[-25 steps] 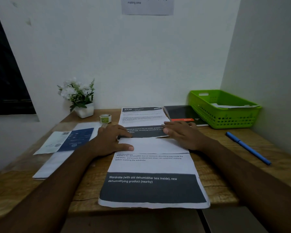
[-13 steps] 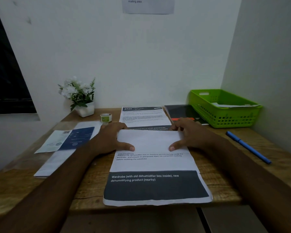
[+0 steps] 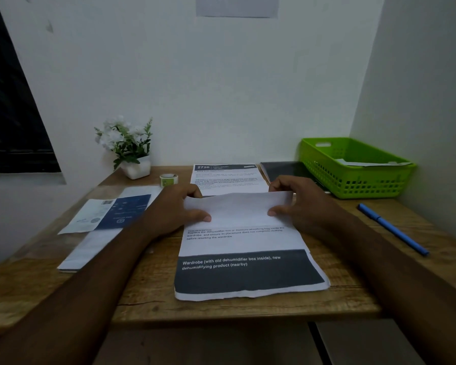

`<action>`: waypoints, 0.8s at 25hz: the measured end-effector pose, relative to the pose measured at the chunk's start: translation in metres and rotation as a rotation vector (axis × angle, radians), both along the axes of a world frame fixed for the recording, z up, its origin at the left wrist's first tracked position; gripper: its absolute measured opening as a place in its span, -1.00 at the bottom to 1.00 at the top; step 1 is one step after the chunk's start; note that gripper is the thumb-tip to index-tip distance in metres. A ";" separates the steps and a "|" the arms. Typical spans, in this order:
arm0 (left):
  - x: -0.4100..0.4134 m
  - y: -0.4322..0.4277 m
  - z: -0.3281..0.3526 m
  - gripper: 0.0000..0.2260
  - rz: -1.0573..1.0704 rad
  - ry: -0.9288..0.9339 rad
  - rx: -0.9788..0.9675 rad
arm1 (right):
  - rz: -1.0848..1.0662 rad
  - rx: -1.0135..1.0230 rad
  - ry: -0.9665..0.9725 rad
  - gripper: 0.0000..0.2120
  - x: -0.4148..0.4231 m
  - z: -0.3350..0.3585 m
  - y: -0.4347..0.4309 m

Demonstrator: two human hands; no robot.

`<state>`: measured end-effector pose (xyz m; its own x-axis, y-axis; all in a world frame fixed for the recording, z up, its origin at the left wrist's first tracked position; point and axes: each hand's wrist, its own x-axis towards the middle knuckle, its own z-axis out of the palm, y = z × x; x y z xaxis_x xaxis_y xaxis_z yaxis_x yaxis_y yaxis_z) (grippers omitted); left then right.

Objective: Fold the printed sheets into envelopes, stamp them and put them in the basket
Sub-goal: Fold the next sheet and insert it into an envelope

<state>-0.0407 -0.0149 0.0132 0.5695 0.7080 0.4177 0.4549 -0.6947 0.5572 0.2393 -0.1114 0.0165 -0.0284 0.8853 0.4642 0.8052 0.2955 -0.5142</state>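
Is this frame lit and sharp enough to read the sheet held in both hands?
Head view: dim, even light, no glare; large white heading on the sheet reads, the second sheet behind is too soft; left hand and right hand, pinching the flap, show no motion blur; wall corner leans.

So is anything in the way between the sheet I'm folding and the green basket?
Nothing upright. The left hand and right hand pinch the printed sheet; between it and the green basket only a flat dark notebook lies on the table, and the blue pen sits nearer, off that line.
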 end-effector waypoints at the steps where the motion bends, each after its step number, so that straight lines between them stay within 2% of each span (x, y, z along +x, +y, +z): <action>1: 0.000 0.000 -0.001 -0.77 0.007 -0.012 0.016 | 0.014 0.010 -0.008 -0.70 0.001 0.000 0.001; 4: -0.001 0.002 -0.002 -0.76 0.027 -0.051 0.042 | 0.042 0.022 -0.032 -0.76 0.003 0.003 0.001; 7: -0.001 0.003 -0.002 -0.72 -0.025 -0.079 -0.017 | 0.061 0.004 -0.029 -0.81 0.003 0.004 0.000; 12: -0.005 0.003 0.003 -0.73 -0.054 0.037 -0.063 | 0.142 -0.052 -0.032 -0.83 0.004 0.005 -0.001; 16: -0.008 0.001 0.008 -0.80 -0.188 0.130 -0.096 | 0.231 -0.229 -0.114 -0.80 0.004 0.009 -0.006; 18: -0.010 0.001 0.010 -0.72 -0.206 0.203 -0.113 | 0.249 -0.312 -0.116 -0.86 0.000 0.011 -0.011; 20: -0.012 0.000 0.015 -0.58 -0.211 0.239 -0.144 | 0.243 -0.330 -0.091 -0.77 -0.007 0.012 -0.013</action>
